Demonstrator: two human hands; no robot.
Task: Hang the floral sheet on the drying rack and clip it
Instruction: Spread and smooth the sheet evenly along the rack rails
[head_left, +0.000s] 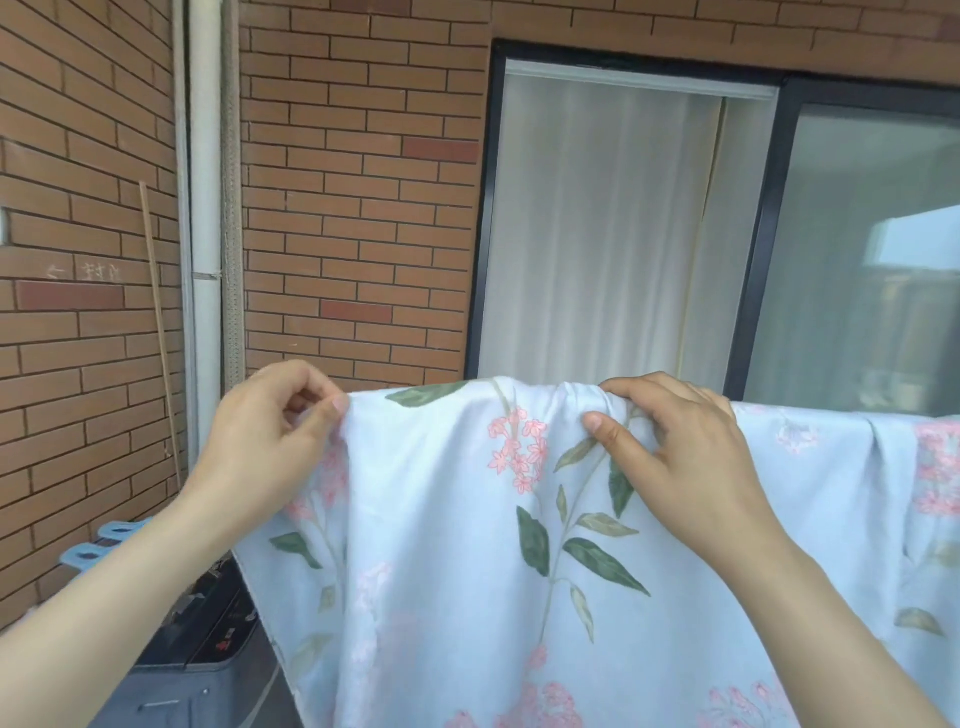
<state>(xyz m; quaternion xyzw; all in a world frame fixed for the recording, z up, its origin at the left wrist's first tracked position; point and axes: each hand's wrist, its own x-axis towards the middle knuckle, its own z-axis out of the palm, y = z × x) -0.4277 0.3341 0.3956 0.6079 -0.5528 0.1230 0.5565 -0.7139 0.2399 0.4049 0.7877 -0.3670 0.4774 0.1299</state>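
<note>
Looks like the outside of a home, a balcony or yard used for laundry: brick wall (358, 208), dark-framed sliding door (769, 234) with white curtain (597, 234) behind, drainpipe (205, 156), grey washing machine (208, 649), blue clips (104, 545).

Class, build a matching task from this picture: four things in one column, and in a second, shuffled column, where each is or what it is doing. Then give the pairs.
1 left hand
2 right hand
3 blue clips
4 thin stick

A leans against the brick wall
B grips the floral sheet at its bunched top edge
C lie at lower left
D pinches the sheet's left end

Pairs: 1-D, 2-B, 3-C, 4-A
</note>
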